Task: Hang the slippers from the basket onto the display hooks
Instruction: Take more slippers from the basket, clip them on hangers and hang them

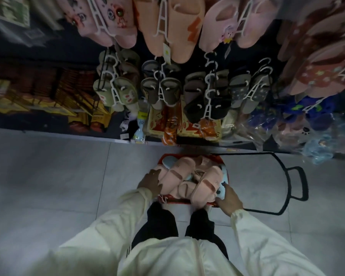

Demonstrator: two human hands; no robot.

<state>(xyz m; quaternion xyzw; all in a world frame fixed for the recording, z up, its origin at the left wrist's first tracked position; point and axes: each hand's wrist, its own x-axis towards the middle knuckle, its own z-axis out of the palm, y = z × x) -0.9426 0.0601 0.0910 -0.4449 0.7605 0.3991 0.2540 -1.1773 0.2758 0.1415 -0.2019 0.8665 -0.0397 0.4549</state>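
Floor: grey tiles (48, 176) in a dim shop aisle, with a slipper display rising just ahead.
Display: pairs (167, 26) in pink, peach, olive, brown and grey hang on white hangers (207, 108) in several rows; the hooks themselves are mostly hidden behind them.
Lower shelf: orange packets (187, 126) sit under the hung pairs.
Basket: red basket (187, 204) on the floor by the person's feet, its black handle (299, 182) lying out to the right.
Slippers: pink ones (179, 174) are heaped in the basket, filling it to the rim; a pale blue one (221, 191) shows at the right edge.
Left hand: left hand (150, 181) lies on a pink slipper at the heap's left side, fingers spread flat, gripping nothing.
Right hand: right hand (228, 198) touches the pale blue slipper at the right rim; I cannot tell whether it grips or only rests there.
Progress: the basket looks nearly full, so most of the hanging seems left to do. Nothing is lifted yet; this reads as choosing a pair to pick up.
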